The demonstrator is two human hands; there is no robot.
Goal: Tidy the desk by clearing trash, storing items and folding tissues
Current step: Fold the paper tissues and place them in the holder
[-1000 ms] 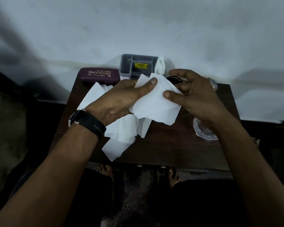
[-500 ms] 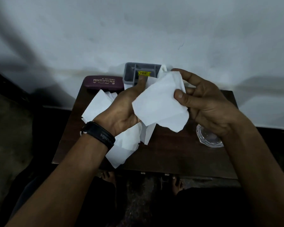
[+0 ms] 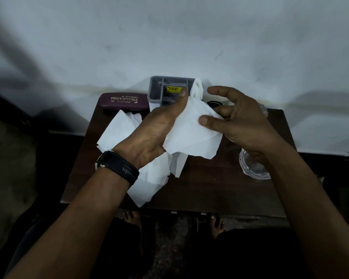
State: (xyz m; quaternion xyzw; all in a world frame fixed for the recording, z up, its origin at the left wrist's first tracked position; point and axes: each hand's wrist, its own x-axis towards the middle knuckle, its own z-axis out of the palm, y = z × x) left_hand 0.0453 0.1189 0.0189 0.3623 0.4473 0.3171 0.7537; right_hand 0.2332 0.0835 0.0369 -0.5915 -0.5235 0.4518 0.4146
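Above the small dark wooden desk (image 3: 220, 190), both my hands hold one white tissue (image 3: 191, 135). My left hand (image 3: 155, 133), with a black watch on its wrist, grips the tissue's left edge, thumb lying along the top. My right hand (image 3: 238, 121) pinches the right side between thumb and fingers, the index finger lifted clear. Several more loose white tissues (image 3: 119, 129) lie spread on the desk under my left hand, some reaching its front edge.
A maroon glasses case (image 3: 124, 101) lies at the back left. A grey divided organiser (image 3: 163, 89) with a yellow label stands against the wall, a crumpled white tissue (image 3: 197, 87) beside it. A clear glass dish (image 3: 252, 166) sits on the right, partly under my right forearm.
The tissue has been turned and drawn lower between my hands. My right index finger has lifted off it, and my left thumb now lies along its top edge.
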